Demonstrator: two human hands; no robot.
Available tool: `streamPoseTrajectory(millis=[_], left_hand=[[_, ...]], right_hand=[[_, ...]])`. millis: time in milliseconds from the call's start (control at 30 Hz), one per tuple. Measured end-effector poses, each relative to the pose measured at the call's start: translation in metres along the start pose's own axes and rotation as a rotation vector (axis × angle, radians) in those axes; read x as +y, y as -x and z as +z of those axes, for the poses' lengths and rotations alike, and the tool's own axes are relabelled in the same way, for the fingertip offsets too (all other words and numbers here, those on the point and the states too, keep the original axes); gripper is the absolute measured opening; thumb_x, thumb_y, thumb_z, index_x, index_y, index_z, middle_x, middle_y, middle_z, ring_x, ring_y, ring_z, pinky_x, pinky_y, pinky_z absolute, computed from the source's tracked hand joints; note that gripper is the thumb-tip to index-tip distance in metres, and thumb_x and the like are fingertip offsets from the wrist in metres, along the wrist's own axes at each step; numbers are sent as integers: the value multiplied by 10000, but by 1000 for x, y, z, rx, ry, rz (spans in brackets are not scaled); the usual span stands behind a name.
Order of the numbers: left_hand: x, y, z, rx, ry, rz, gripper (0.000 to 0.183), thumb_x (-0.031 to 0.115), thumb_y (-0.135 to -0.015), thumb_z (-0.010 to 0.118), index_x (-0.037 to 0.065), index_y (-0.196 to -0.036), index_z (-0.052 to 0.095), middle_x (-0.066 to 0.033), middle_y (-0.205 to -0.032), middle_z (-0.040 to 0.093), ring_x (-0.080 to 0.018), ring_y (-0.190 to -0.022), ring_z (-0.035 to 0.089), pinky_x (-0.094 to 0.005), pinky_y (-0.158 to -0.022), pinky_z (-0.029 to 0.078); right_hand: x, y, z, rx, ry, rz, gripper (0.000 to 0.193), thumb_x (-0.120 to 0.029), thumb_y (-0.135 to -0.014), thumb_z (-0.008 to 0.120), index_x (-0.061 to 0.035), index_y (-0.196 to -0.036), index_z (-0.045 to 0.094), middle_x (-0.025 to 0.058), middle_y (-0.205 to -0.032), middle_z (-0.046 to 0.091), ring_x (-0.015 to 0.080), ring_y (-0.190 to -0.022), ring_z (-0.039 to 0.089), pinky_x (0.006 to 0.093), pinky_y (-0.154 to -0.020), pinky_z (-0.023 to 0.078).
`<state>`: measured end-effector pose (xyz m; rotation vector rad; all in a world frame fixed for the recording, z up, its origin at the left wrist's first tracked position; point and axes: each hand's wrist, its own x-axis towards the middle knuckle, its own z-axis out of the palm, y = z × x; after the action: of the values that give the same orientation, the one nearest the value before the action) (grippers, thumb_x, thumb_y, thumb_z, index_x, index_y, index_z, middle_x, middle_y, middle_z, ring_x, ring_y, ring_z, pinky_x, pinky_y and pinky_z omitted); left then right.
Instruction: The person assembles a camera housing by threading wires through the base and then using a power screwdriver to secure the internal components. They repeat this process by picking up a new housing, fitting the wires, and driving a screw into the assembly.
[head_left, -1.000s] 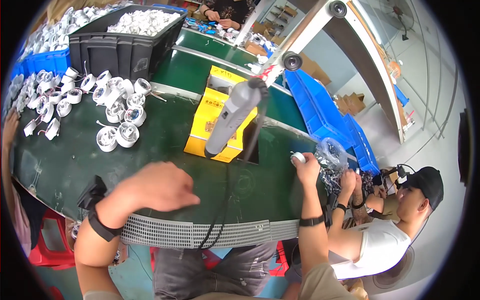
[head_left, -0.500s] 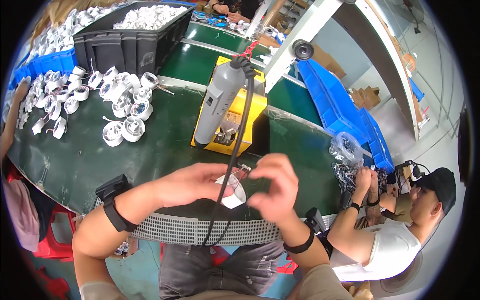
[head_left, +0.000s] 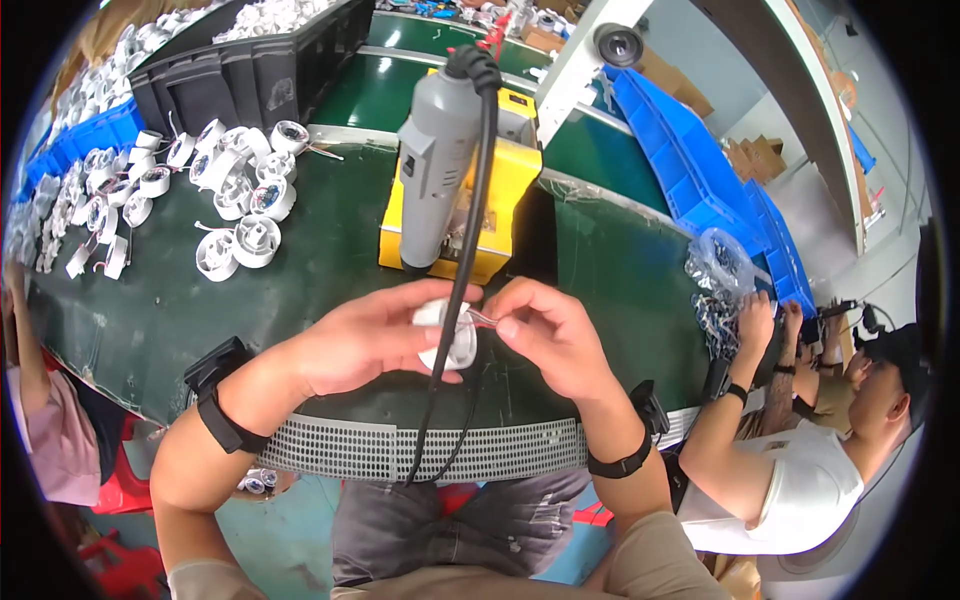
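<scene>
Holds white round housing [head_left: 462,352] in left hand [head_left: 355,345] near centre of frame, with fingers part-curled about it; pinches thin wires [head_left: 483,319] from it between thumb and forefinger of right hand [head_left: 555,345], just beside. Note black cable [head_left: 478,200] crossing in front of housing, below grey handheld tool [head_left: 438,150], which partly hides yellow box [head_left: 515,190] at upper centre. Note also white housings [head_left: 257,241] clustered on green bench [head_left: 220,310] at left, black bin [head_left: 220,95] at upper left, blue trays [head_left: 665,140] at upper right.
</scene>
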<state>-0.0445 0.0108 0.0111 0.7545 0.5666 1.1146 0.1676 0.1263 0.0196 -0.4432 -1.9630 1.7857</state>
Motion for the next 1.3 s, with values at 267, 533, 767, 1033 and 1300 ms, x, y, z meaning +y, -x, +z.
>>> streamPoseTrajectory(millis=[267,533,767,1033,1300], left_hand=[[-6,-4,-5,-20,77,98,476,310,-1021,380,38,-1412,370,-112,-1248,560,-194,-997,598,-327,-775,490],[-12,-7,-5,53,32,119,495,315,-1018,398,18,-1413,367,-101,-1222,569,-181,-1050,573,-341,-853,494],[-12,-7,4,97,-68,98,472,220,-1013,449,-10,-1417,371,-92,-1263,551,-174,-1104,565,-339,-958,461],[-16,-8,-2,127,-2,196,403,187,-1027,416,16,-1391,422,-70,-1250,560,-155,-1119,558,-328,-960,462],[-19,-10,0,72,-97,308,491,196,-994,487,43,-1437,343,-124,-1397,441,-247,-1261,474,-405,-1054,399]], right_hand=[[2,3,11,38,12,-6,93,-94,-930,591,-8,-929,558,14,-902,562,79,-830,512,231,-726,416],[5,0,15,94,319,-110,106,-88,-894,614,0,-859,566,32,-827,529,101,-772,501,257,-682,409],[3,0,23,180,335,-63,107,-82,-870,662,-12,-900,587,32,-852,533,97,-790,510,237,-673,410],[-4,-3,2,342,873,-614,219,12,-717,767,-1,-911,667,125,-974,620,177,-824,637,250,-651,508],[1,2,20,125,-34,-158,121,20,-859,645,40,-976,672,108,-916,657,140,-599,624,220,-522,508]])
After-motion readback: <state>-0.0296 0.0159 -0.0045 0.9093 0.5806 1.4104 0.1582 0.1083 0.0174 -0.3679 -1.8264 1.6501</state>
